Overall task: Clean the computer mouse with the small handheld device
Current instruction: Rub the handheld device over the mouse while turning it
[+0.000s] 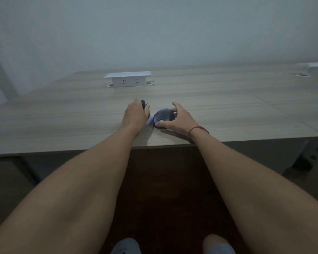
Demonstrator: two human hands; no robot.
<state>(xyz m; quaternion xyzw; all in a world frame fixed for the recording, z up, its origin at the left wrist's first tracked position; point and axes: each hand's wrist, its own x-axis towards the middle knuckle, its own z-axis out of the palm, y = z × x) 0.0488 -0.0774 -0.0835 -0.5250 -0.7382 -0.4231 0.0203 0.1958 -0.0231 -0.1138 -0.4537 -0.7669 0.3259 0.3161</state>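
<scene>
The left hand [136, 116] is closed around the small handheld device [143, 104], a dark object of which only the far end shows past the knuckles at about 1 o'clock from the hand. A pale lilac part [150, 121] shows between the two hands; whether it is the device's working end or a separate cloth cannot be told. It lies just beside, possibly touching, the left flank of the computer mouse [162, 117].

The mouse sits on the wooden desk [62, 116] near the front edge, at roughly 3 o'clock from the left hand. It appears tilted up on its side rather than flat. The right hand [176, 120] holds it in a wide span — thumb at the near end, fingers curled over the far end at about 11 o'clock from the palm. A red cord [198, 129] circles the right wrist. A white socket box [128, 78] stands well apart at 12 o'clock.

Probable faults from this position:

- Slip of the mouse. The grip contacts only the two ends; sideways pressure from the device could rotate the mouse out from under the fingers.
- Drop over the edge. The mouse is near the desk front — a push toward 6 o'clock could carry it off.
- Missed areas. The right fingers cover the far end, so that surface is likely to go uncleaned unless the hold is shifted.
</scene>
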